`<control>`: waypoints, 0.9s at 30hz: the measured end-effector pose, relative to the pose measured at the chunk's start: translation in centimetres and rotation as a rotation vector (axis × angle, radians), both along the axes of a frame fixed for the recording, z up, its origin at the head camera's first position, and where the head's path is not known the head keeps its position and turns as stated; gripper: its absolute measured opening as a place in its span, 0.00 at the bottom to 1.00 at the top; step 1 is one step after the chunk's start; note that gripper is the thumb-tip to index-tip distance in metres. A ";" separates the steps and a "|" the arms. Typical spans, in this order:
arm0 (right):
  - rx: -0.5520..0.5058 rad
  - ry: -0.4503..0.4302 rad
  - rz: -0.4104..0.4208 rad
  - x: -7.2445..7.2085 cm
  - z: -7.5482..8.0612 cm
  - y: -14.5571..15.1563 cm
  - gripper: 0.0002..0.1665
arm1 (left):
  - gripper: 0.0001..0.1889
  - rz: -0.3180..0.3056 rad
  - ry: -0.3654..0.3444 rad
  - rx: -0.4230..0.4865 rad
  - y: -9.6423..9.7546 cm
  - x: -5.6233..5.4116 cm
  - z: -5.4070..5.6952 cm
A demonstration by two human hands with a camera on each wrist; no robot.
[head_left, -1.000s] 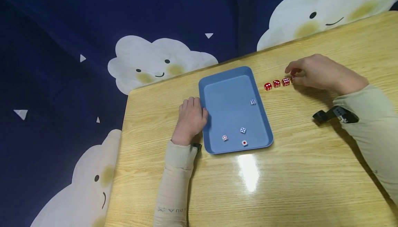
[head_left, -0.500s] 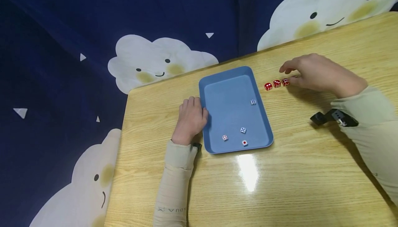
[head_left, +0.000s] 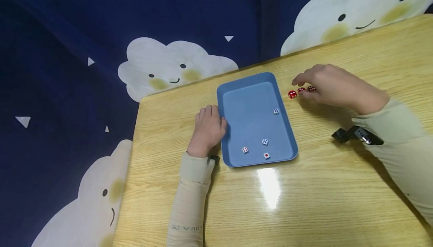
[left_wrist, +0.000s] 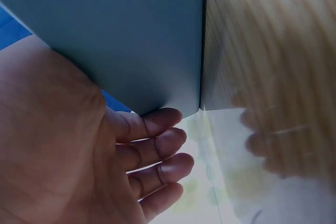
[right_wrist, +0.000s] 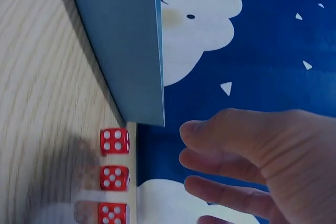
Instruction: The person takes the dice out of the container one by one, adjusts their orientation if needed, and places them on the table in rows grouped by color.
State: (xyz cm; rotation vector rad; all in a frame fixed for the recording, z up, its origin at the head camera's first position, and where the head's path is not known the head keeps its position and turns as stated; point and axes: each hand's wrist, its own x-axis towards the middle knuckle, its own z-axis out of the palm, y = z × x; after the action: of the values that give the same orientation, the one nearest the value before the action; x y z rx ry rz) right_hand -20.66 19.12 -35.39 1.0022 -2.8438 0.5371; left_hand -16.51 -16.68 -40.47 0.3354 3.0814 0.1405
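My left hand (head_left: 208,129) grips the left side of the blue tray (head_left: 221,89), thumb over the rim. In the left wrist view the fingers (left_wrist: 170,142) lie along the tray's outer wall (left_wrist: 131,40). White dice rest inside the tray, one near the right wall (head_left: 276,111) and several toward the front. My right hand (head_left: 333,87) hovers over a row of red dice right of the tray, thumb and fingers apart with nothing between them. The leftmost red die (head_left: 292,94) shows fully; the hand partly covers others. The right wrist view has three red dice in line, including a near-tray die (right_wrist: 114,140).
The wooden table (head_left: 243,209) extends around the tray, with a bright reflection in front of it. A dark blue cloth (head_left: 189,10) with white clouds hangs along the table's back and left edges. A black wrist camera (head_left: 358,135) sits at the right sleeve.
My right hand has moved left along the row of red dice, from its right end toward the die nearest the tray. The left hand, tray and white dice have stayed put.
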 end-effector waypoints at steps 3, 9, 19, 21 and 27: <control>-0.013 0.024 0.023 0.2 -0.1 -0.4 0.17 | 0.18 0.003 -0.003 0.001 0.0 0.0 0.0; -0.042 0.067 0.068 0.5 -0.1 -1.1 0.17 | 0.17 -0.001 -0.003 0.004 0.1 0.0 0.0; -0.073 0.109 0.156 1.2 -0.5 -2.7 0.15 | 0.16 -0.008 0.011 0.005 0.2 0.0 0.1; -0.084 0.117 0.174 1.3 -0.6 -3.0 0.15 | 0.16 -0.007 0.011 0.004 0.2 0.0 0.1; -0.063 0.135 0.210 1.6 -1.1 -3.8 0.15 | 0.15 -0.004 0.009 0.000 0.3 0.0 0.1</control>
State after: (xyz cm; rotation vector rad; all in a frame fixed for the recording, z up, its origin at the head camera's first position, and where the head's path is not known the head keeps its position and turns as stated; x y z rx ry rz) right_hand -19.09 15.32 -36.49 1.2818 -2.6049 0.5488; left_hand -16.46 -16.39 -40.35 0.3437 3.0894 0.1386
